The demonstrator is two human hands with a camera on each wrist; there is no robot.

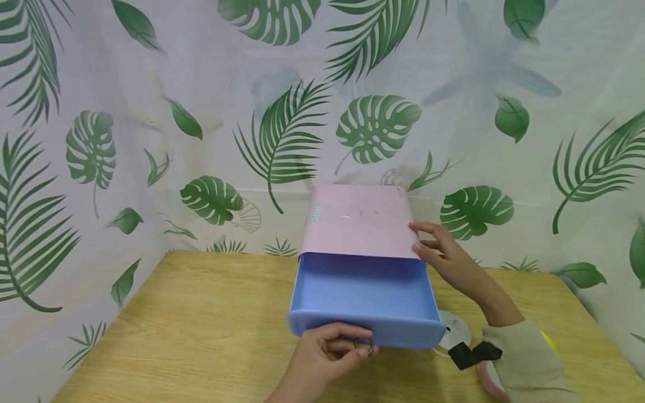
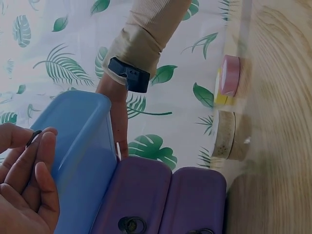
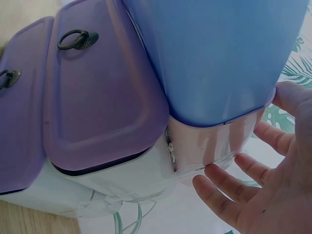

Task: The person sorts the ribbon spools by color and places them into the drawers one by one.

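Note:
A small drawer cabinet with a pink top (image 1: 360, 218) stands on the table, its blue drawer (image 1: 367, 333) pulled well out and nothing visible inside. At the drawer's front, my left hand (image 1: 325, 358) pinches the dark ring pull (image 1: 364, 346) between thumb and fingers. My right hand (image 1: 450, 260) rests its spread, fairly straight fingertips on the cabinet's right side, near the top front corner. Under the blue drawer, two purple drawers (image 2: 134, 195) with ring pulls of their own are pushed in, as both wrist views show.
To the right of the cabinet lie a round whitish roll (image 2: 224, 134), a pink roll (image 2: 230, 75) and something yellow (image 2: 222, 92), partly behind the right sleeve in the head view. A leaf-patterned curtain (image 1: 282, 145) hangs close behind the wooden table (image 1: 201, 336).

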